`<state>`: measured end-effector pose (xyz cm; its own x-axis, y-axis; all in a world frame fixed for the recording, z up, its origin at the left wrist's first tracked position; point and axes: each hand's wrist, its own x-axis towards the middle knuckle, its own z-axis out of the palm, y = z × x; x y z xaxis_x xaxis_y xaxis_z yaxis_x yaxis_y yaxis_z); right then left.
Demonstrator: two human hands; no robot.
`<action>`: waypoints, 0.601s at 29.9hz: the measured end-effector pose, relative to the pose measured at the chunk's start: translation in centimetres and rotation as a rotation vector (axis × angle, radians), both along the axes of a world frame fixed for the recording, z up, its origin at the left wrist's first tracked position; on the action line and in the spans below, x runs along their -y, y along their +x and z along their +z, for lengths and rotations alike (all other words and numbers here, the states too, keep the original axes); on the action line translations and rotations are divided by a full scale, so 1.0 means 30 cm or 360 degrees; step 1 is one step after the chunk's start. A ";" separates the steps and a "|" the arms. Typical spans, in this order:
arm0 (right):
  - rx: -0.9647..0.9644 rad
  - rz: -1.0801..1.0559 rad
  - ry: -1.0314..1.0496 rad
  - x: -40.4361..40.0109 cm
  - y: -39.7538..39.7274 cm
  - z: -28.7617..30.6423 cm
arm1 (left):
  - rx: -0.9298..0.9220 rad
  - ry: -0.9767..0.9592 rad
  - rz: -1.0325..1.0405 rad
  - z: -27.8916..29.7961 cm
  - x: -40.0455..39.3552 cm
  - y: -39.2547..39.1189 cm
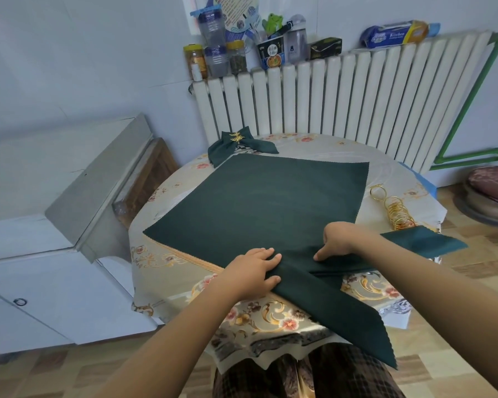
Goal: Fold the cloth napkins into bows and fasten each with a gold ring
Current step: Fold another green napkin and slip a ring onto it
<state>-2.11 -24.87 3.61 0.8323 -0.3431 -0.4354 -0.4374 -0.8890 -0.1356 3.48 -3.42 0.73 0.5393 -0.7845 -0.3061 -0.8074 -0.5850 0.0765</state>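
A dark green napkin [259, 202] lies spread flat on the round table [167, 271], its near corner hanging over the front edge. My left hand [252, 268] lies on its near edge with fingers extended, thumb under a fold. My right hand [338, 239] presses on the cloth just to the right, fingers bent down onto it. A finished green bow [239, 145] with a gold ring sits at the table's far side. Several loose gold rings [397, 211] lie at the right edge. More green cloth [431, 241] pokes out beyond my right wrist.
A white radiator [342, 101] stands behind the table, with jars and boxes on its top. A white cabinet with a grey lid [98, 191] is close on the left. A cushioned stool [492, 191] sits on the floor at right.
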 end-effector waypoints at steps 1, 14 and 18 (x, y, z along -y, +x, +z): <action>-0.0004 0.0003 -0.0010 -0.008 0.007 0.003 | 0.0000 0.0013 -0.0001 0.001 0.001 0.000; 0.0149 -0.0532 0.0781 -0.099 0.011 0.006 | -0.0199 -0.0082 0.0073 0.033 0.020 0.003; 0.0059 -0.0903 0.1684 -0.113 -0.025 0.037 | -0.0578 -0.0255 0.0318 0.080 0.026 0.016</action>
<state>-2.86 -21.47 4.71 0.6962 -0.1516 -0.7017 -0.7110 -0.0112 -0.7031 3.97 -4.21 3.13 0.5652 -0.7288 -0.3865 -0.5838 -0.6844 0.4368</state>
